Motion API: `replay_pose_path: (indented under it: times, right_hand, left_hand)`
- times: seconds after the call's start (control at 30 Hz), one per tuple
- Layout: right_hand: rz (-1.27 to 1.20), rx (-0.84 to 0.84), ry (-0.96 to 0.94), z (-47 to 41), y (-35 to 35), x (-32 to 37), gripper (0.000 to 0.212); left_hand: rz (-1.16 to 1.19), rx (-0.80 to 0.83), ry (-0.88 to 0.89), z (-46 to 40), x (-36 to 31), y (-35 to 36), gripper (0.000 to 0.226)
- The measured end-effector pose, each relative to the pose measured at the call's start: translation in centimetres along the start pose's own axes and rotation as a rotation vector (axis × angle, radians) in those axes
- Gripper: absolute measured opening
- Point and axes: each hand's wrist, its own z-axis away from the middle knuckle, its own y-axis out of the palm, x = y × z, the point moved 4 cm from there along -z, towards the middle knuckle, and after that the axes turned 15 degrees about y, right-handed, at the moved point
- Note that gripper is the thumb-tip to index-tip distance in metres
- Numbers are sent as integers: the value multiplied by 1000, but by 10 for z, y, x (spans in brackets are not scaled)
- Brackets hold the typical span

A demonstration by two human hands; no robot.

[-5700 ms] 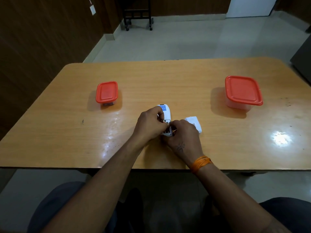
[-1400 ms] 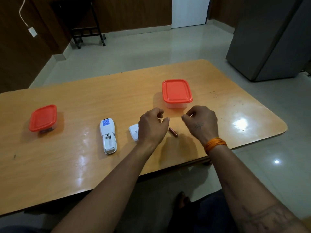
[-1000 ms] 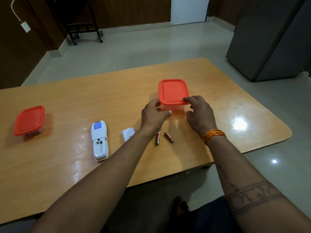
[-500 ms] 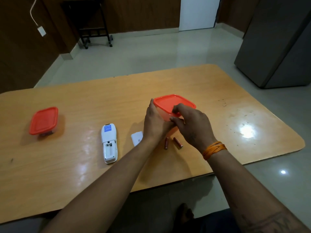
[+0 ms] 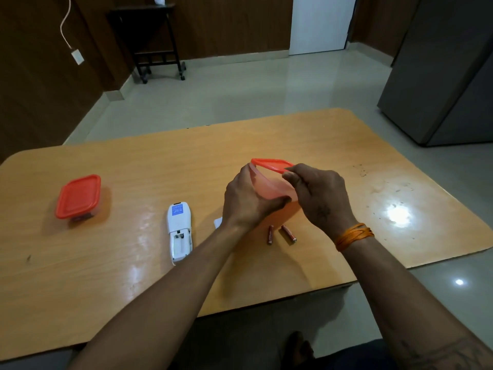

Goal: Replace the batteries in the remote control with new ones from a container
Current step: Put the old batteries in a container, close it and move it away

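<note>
My left hand (image 5: 246,201) grips the clear container (image 5: 269,186), held tilted above the table. My right hand (image 5: 318,196) pinches the near edge of its red lid (image 5: 270,163), which is peeled up on that side. The white remote (image 5: 180,231) lies face down on the table to the left, its battery bay open and with no batteries in it. Two reddish-brown batteries (image 5: 280,234) lie on the table below my hands. The white battery cover (image 5: 218,222) peeks out beside my left wrist. What the container holds is hidden.
A second, smaller container with a red lid (image 5: 78,196) stands shut at the table's left. The wooden table (image 5: 373,204) has its near edge just below my forearms. A grey cabinet (image 5: 448,70) stands on the floor at the right.
My hands dropped the two batteries on the table, reached to the right container, lifted it, and my right hand peeled its lid up from the near edge.
</note>
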Motion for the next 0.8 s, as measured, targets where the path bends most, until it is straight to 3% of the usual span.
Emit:
replay_pose_path:
  times: [0.23,0.4,0.57,0.8]
  right_hand:
    - [-50,-146,46,-4,-9,-8,29]
    - [-10,-2,95,3,4,-28,31]
    - [-10,-99,130,-1,5,-43,16]
    - [-229,-216,500,-4,-21,-77,26]
  left_hand:
    - [17,32,61,-3,-3,-7,114]
    - [18,24,13,4,6,-7,111]
    - [90,53,-5,1,12,-6,104]
    - [108,124,-116,-3,28,2,116]
